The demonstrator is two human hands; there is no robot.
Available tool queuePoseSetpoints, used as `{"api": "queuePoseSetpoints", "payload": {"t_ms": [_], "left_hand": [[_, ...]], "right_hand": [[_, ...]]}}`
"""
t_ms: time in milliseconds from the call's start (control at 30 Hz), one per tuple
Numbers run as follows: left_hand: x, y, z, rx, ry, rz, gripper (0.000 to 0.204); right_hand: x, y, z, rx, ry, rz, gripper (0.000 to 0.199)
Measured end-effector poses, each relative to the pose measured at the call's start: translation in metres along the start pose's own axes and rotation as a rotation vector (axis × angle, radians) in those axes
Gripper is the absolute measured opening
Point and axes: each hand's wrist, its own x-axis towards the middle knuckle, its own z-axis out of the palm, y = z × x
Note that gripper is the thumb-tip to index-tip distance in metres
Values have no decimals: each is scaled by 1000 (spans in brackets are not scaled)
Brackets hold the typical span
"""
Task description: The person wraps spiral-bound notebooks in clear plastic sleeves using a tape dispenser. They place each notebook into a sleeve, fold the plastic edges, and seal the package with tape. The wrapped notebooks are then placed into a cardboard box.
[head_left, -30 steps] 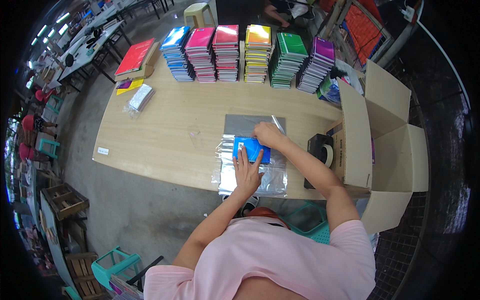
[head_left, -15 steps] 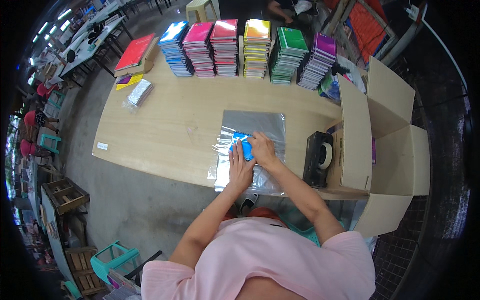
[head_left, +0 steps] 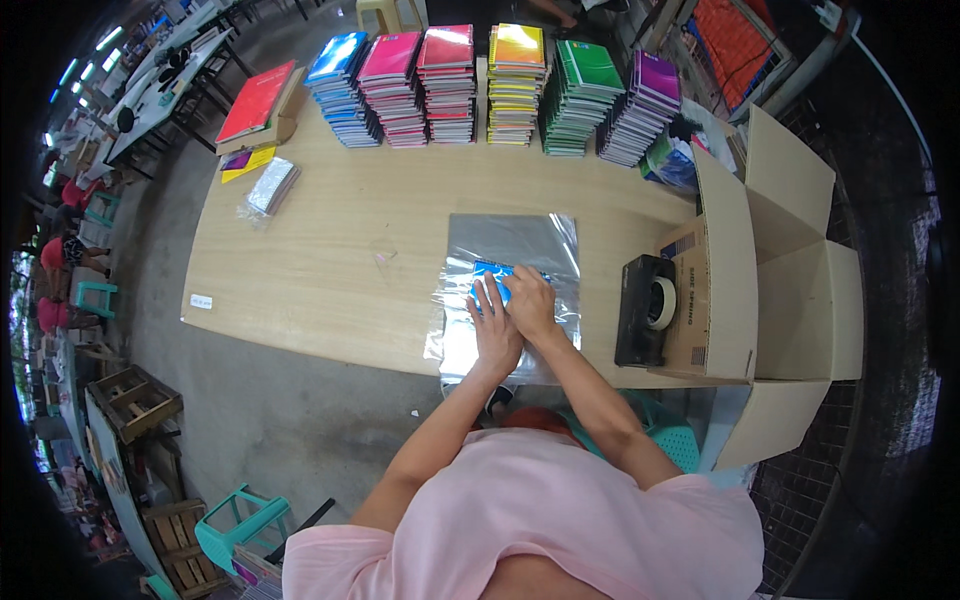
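Observation:
A small blue spiral notebook [head_left: 490,268] lies on a stack of see-through plastic sheets or bags [head_left: 510,235] near the table's front edge. My left hand [head_left: 495,325] rests flat on the notebook, its fingers stretched out and slightly apart. Close beside it, my right hand [head_left: 532,302] has its fingers bent in and closed at the notebook's right part. A strip of blue shows just past the right fingertips. Both hands hide much of the notebook, and its lower part is covered.
Stacks of notebooks line the far edge: blue [head_left: 340,60], pink [head_left: 390,60], red [head_left: 446,50], yellow [head_left: 516,50], green [head_left: 588,68], purple [head_left: 655,75]. A black tape dispenser [head_left: 638,310] stands right, beside an open cardboard box [head_left: 725,260]. A wrapped packet [head_left: 272,187] lies left.
The head view has shifted slightly. My right hand has moved a little over the notebook, and blue now shows to its right as well. The left hand's fingers are spread more.

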Motion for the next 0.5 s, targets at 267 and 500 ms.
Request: {"api": "queuePoseSetpoints", "payload": {"t_ms": [267, 500], "left_hand": [[8, 3, -3, -177, 135, -1, 64], [-41, -58, -48, -191, 361, 244, 62]], "right_hand": [[-9, -3, 4, -153, -90, -37, 16], [-21, -10, -32, -238, -396, -67, 63]]}}
